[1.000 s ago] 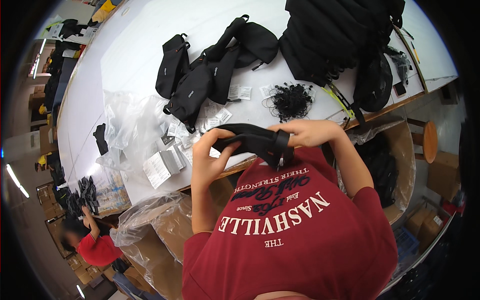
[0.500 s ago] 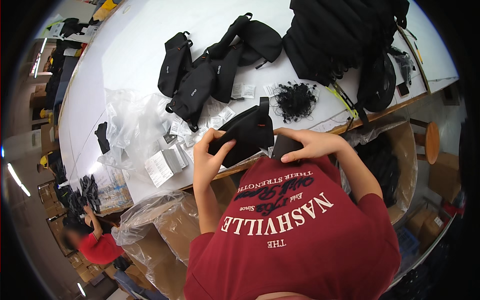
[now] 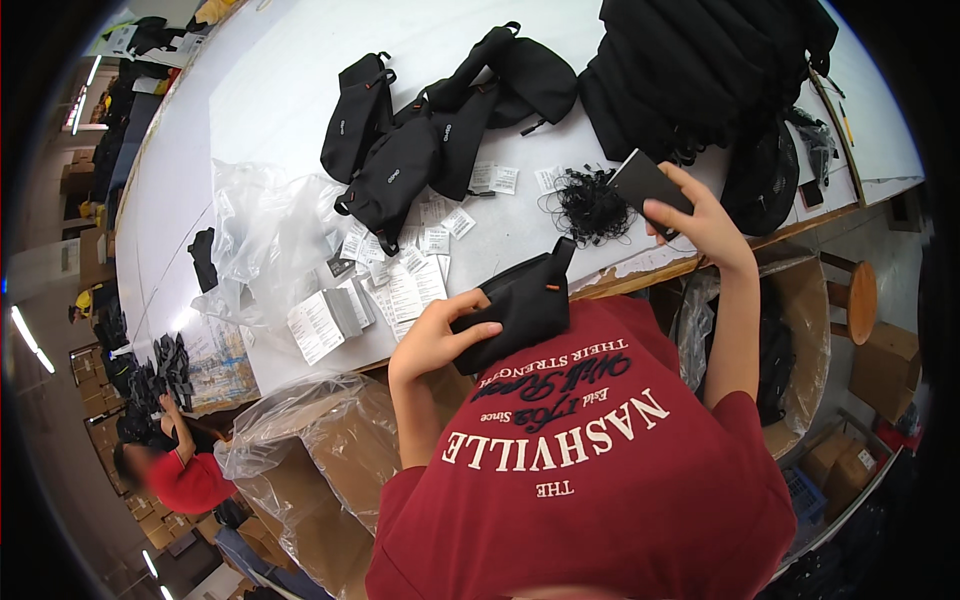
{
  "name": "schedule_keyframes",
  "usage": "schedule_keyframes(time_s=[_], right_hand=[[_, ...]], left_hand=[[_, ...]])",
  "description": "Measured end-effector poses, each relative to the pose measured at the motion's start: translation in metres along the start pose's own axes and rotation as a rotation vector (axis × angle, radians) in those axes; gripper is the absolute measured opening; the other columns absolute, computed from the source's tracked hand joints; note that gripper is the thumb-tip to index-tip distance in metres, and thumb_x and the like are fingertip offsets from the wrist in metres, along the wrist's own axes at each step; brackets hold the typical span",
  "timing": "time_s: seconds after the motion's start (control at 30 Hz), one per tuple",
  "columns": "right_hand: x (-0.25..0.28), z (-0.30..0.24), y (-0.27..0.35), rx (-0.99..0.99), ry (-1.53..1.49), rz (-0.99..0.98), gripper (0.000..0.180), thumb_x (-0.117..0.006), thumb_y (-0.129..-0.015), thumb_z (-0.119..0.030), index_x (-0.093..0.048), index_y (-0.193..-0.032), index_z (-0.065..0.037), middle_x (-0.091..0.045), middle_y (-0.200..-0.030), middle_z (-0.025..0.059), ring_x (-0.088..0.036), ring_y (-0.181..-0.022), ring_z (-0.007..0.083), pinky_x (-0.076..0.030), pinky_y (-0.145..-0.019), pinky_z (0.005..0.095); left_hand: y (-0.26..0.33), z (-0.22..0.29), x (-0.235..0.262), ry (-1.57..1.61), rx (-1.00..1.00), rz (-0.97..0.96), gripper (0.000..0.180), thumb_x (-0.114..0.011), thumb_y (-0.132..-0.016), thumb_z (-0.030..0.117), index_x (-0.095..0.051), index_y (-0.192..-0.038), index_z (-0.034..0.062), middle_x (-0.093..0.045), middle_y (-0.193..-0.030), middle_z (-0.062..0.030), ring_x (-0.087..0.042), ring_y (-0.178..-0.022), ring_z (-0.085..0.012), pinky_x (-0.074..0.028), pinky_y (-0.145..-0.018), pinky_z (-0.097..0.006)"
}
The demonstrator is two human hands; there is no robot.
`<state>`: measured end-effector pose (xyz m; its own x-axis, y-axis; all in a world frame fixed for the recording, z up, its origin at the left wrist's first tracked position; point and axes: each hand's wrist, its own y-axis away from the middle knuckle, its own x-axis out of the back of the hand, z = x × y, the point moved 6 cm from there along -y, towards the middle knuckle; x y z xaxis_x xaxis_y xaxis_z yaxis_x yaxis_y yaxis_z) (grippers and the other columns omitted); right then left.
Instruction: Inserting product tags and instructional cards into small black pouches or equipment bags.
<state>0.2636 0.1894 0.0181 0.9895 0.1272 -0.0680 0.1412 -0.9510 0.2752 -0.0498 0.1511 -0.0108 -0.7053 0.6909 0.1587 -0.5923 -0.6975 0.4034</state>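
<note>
A small black zip pouch with an orange tab and an end loop is gripped by my left hand, close to my shirt at the table's front edge. My right hand holds a flat black rectangular block, seemingly a stack of cards with a pale edge, between thumb and fingers. It hovers just right of a tangled heap of black tag strings. Loose white printed labels and a stack of white printed cards lie left of the pouch.
Several black pouches lie on the white table. A big pile of black bags fills the back right. Crumpled clear plastic lies left. Plastic-lined cartons stand below the edge; another person is at far left.
My right hand has moved up and right with the black block, away from the pouch. The pouch in my left hand has come lower, nearer my shirt.
</note>
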Motion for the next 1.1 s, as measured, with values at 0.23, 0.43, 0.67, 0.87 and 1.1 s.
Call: schedule_keyframes(time_s=[0.23,0.43,0.67,0.87,1.1], right_hand=[[0.024,0.019,-0.011,0.16,-0.217,0.312,0.01,-0.071,-0.083,-0.012,-0.063,-0.081,-0.006,-0.06,-0.066,0.0014,-0.057,-0.068,0.0083,-0.044,-0.065,0.0226],[-0.055,0.042,-0.049,-0.048,-1.31,0.06,0.025,-0.061,-0.091,-0.03,-0.059,-0.09,-0.005,-0.042,-0.057,0.0,-0.042,-0.057,0.0109,-0.037,-0.059,0.0257],[-0.078,0.027,-0.057,-0.031,-1.157,-0.022,0.025,-0.058,-0.094,-0.028,-0.056,-0.079,-0.007,-0.039,-0.056,-0.0048,-0.032,-0.044,0.0055,-0.028,-0.043,0.0207],[-0.02,-0.006,-0.043,0.352,-0.472,0.527,0.025,-0.068,-0.088,-0.023,-0.064,-0.071,-0.006,-0.057,-0.064,-0.0064,-0.045,-0.055,-0.0001,-0.037,-0.05,0.0171],[-0.084,-0.014,-0.012,0.273,0.979,-0.171,0.035,-0.069,-0.077,-0.041,-0.071,-0.07,-0.006,-0.057,-0.053,0.0125,-0.057,-0.049,0.0256,-0.045,-0.052,0.0351]], left_hand=[[-0.001,0.001,-0.005,-0.042,0.017,-0.014,0.025,-0.068,-0.083,0.02,-0.055,-0.089,-0.0001,-0.051,-0.069,-0.004,-0.045,-0.067,-0.0084,-0.04,-0.063,-0.025],[-0.006,0.031,-0.011,-0.143,-0.028,-0.088,0.025,-0.067,-0.084,0.02,-0.06,-0.096,-0.001,-0.062,-0.077,-0.0118,-0.056,-0.068,-0.0155,-0.045,-0.065,-0.029],[-0.013,0.053,-0.023,-0.291,-0.276,-0.1,0.029,-0.066,-0.083,0.02,-0.062,-0.105,0.0014,-0.067,-0.095,-0.0169,-0.064,-0.085,-0.0342,-0.05,-0.072,-0.034],[-0.013,0.048,-0.011,-0.259,-0.236,0.031,0.021,-0.07,-0.079,0.021,-0.066,-0.09,0.0027,-0.065,-0.107,-0.0189,-0.063,-0.093,-0.0355,-0.05,-0.08,-0.036],[-0.038,0.089,-0.023,-0.476,-0.555,0.309,0.017,-0.072,-0.072,0.012,-0.066,-0.086,0.0056,-0.05,-0.133,-0.0173,-0.055,-0.109,-0.0359,-0.046,-0.088,-0.04]])
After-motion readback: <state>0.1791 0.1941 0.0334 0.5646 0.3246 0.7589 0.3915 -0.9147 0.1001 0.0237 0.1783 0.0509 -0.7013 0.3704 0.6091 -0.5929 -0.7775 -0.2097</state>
